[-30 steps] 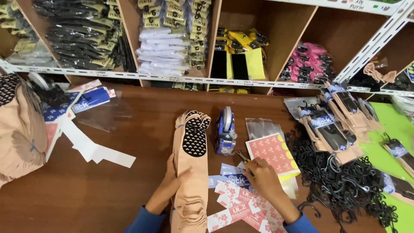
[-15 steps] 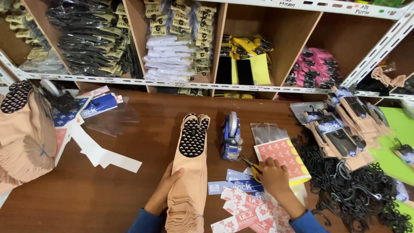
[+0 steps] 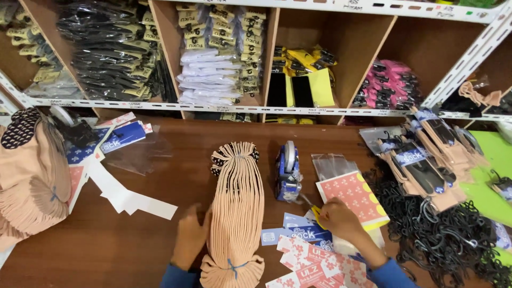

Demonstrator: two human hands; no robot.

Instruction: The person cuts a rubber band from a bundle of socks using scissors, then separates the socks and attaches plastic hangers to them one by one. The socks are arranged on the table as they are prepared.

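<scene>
R hand (image 3: 335, 217) fingers (tips hidden) w/ sticker (image 3: 316, 215)

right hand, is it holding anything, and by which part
The right hand pinches a small yellow piece, seemingly a sticker, by its edge between the fingertips, near the tape dispenser. The left hand only rests against the side of the sock bundle.

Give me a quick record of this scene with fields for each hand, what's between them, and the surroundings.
left hand: flat on the wooden table, against the side of the sock bundle
right hand: fingers pinched on a yellow sticker near the tape dispenser
sock bundle: beige, tied with blue thread
right side: pile of black hooks
front: printed cardboard labels
</scene>
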